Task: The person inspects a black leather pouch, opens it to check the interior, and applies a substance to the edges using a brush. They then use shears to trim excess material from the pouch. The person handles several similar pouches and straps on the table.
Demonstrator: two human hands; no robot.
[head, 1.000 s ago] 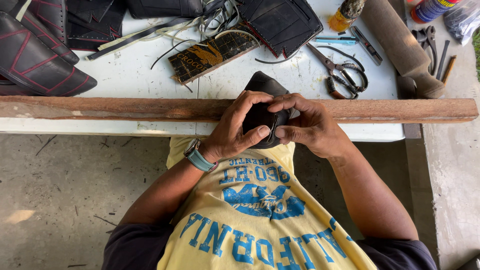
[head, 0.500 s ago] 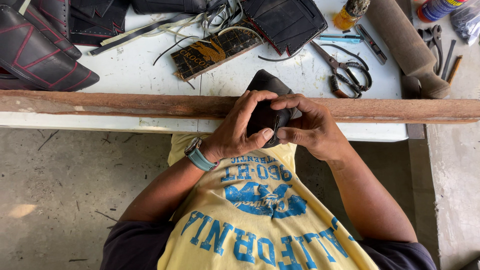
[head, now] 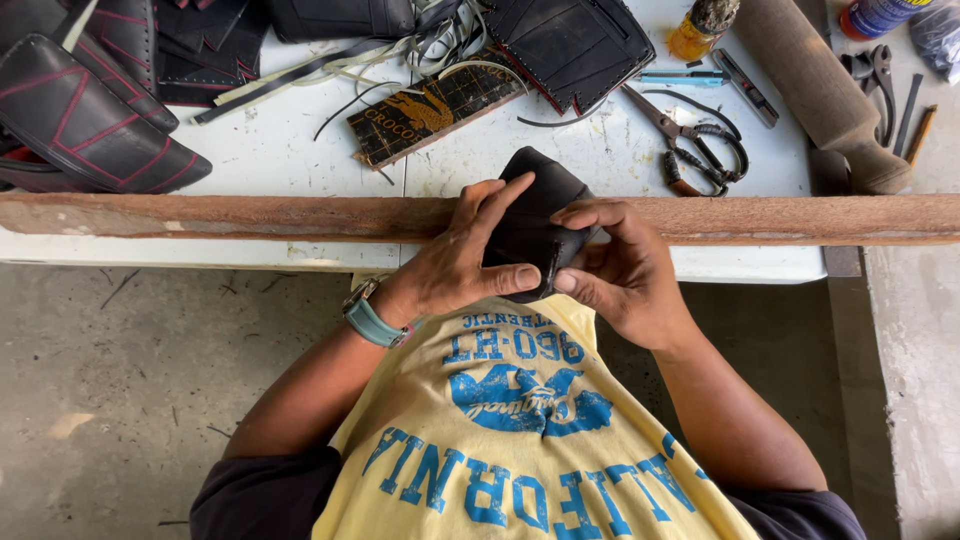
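Both my hands hold a small black leather piece point(head: 535, 205) against the near edge of the white table point(head: 300, 160), over a long wooden plank point(head: 230, 215). My left hand point(head: 465, 255) wraps the piece from the left, with the thumb pressed on its lower edge. My right hand point(head: 620, 265) grips it from the right, fingers curled over the top. A teal watch point(head: 365, 320) is on my left wrist.
On the table lie black leather panels with red stitching point(head: 90, 120), a dark stitched panel point(head: 575, 45), a brown patterned strip point(head: 430, 110), loose cords, scissors point(head: 695, 145), a blue-handled tool point(head: 685, 78), a small yellow bottle point(head: 700, 25) and a brown roll point(head: 820, 90). Pliers point(head: 880, 70) lie at the far right.
My fingers have shifted slightly on the leather piece; my left thumb now presses its lower edge. The view has drifted a little.
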